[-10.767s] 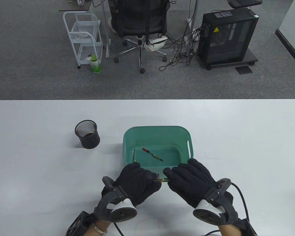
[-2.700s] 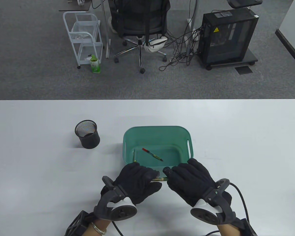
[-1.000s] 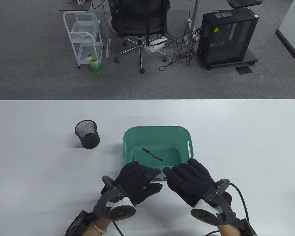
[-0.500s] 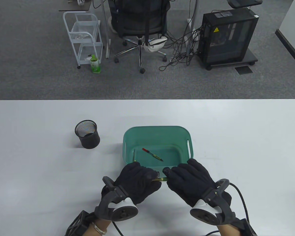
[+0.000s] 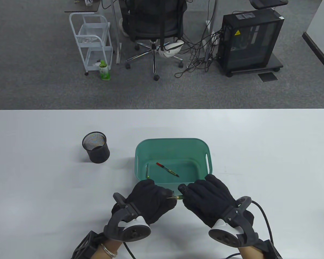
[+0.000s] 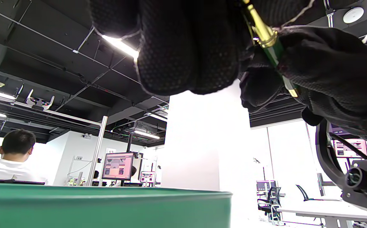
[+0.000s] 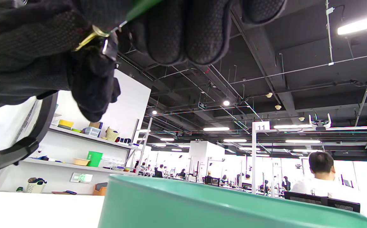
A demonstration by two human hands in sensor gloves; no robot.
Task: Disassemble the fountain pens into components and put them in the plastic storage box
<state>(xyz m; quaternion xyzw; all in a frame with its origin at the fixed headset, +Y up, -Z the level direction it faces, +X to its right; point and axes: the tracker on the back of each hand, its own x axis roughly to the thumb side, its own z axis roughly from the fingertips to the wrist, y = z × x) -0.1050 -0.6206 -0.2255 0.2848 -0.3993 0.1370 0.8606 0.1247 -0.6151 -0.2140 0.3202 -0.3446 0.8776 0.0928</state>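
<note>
Nearest the table's front edge, both gloved hands met over a single fountain pen point(image 5: 177, 197), held level just above the table point(image 5: 43, 188) and just short of the near wall of the plastic storage box point(image 5: 173, 141). The left hand point(image 5: 150, 198) had its fingers curled round the gold-ringed end; in the left wrist view the brass collar point(image 6: 263, 30) stood exposed at the fingertips. The right hand point(image 5: 205, 198) gripped the green barrel point(image 7: 140, 9) with its fingers wrapped over it. In my judgement this opposed two-handed grip served to twist or pull the sections apart, and the position directly before the box kept the drop short once a part came free. Whether the joint had yet parted could not be determined; the gloves covered most of it.

Inside the box lay a slim component with a red end point(image 5: 167, 169) on the floor, and a second thin piece point(image 5: 147, 172) along the left wall.

Further back and well to the left stood a black mesh pen cup point(image 5: 95, 147); its contents could not be made out.
</note>
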